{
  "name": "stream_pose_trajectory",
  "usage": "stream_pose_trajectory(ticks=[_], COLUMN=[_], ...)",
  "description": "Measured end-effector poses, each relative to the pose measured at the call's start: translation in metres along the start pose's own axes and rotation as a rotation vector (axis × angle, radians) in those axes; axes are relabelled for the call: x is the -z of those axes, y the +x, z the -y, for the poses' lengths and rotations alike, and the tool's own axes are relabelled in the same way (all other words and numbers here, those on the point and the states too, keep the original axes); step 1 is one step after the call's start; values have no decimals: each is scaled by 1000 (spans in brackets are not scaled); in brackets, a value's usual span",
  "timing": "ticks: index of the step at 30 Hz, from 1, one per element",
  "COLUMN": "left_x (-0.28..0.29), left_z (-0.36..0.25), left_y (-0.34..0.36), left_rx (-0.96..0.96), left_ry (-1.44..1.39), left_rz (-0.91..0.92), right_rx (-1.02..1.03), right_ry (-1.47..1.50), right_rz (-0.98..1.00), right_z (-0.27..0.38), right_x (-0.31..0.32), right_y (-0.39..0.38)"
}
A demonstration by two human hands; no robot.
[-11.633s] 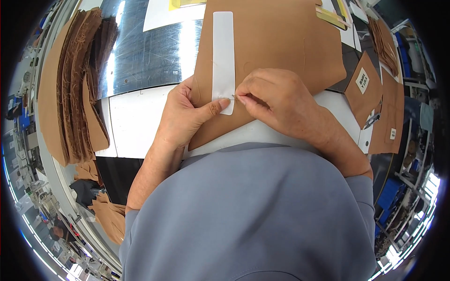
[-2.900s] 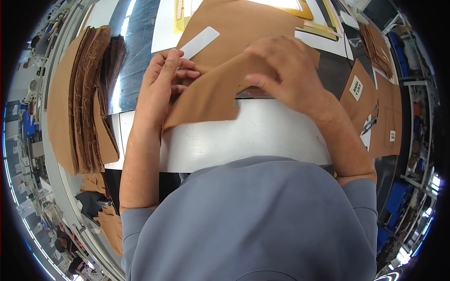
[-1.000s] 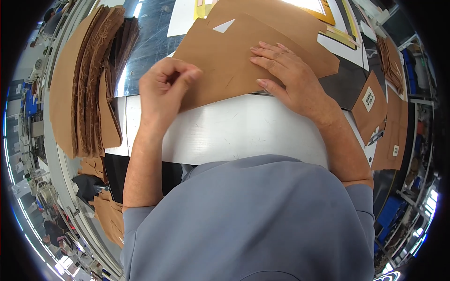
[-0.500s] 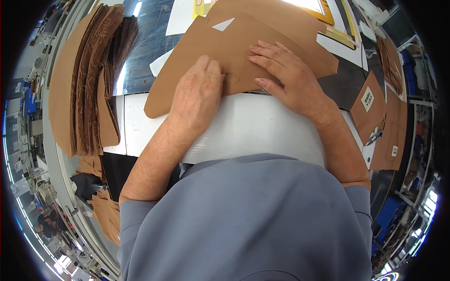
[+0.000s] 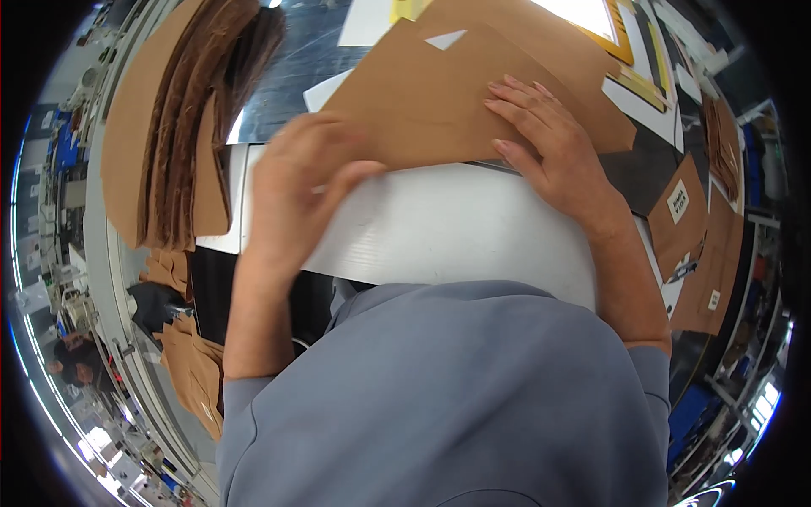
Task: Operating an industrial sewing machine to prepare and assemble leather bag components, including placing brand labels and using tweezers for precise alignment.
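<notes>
A flat brown leather-like panel [image 5: 414, 106] lies across the far edge of the white work surface, overlapping a second brown panel [image 5: 541, 42] behind it. My right hand [image 5: 545, 139] rests on the panel's right part, its fingers outstretched and the thumb apart. At the panel's left end is my left hand [image 5: 296, 182], somewhat smeared by motion. Its thumb is spread away from the fingers, and nothing shows between them. The hand hides the panel's left corner, so I cannot tell whether it touches it.
A tall stack of brown pieces with frayed edges [image 5: 169, 127] stands at the left. Labelled brown pieces [image 5: 680, 198] lie at the right beside a small dark tool [image 5: 683, 271]. A yellow-framed item [image 5: 621, 34] is at the far right. More brown pieces [image 5: 190, 359] lie lower left.
My left hand has lifted off the panel's middle, moved left and spread its thumb. My right hand stays on the panel. The whole view has shifted slightly.
</notes>
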State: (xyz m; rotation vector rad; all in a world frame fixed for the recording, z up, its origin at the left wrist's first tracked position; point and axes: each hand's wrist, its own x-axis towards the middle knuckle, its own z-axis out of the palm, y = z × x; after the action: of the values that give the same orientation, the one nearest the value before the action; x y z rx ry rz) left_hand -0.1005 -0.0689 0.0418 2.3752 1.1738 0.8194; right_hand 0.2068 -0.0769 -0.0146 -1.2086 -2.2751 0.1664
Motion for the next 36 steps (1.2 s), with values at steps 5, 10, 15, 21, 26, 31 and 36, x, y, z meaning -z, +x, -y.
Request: stream_pose_trajectory(ticks=[5,10,15,21,26,31,36], left_x=[-107,-131,-83,-33,-69,-133,-127], left_z=[-18,1,54,53,51,1,-6], left_y=[4,-7,-29,-51,-16,-16,-16], left_rx=[-435,-308,-18,169,-28,-412,-535], left_ry=[-65,223,388,323,267,177,75], left_rz=[119,73,-63,-289,-260,-26,102], right_rx=[-30,-51,-78,-76,-54,-61,-50], right_ry=[30,21,-81,-117,-105,-125,-84], right_rz=[79,134,143,141,145,138,106], right_z=[3,8,10,3,3,-3,9], right_x=[2,5,2,5,-1,1,2], right_y=[2,-13,-12,-15,-13,-17,-14])
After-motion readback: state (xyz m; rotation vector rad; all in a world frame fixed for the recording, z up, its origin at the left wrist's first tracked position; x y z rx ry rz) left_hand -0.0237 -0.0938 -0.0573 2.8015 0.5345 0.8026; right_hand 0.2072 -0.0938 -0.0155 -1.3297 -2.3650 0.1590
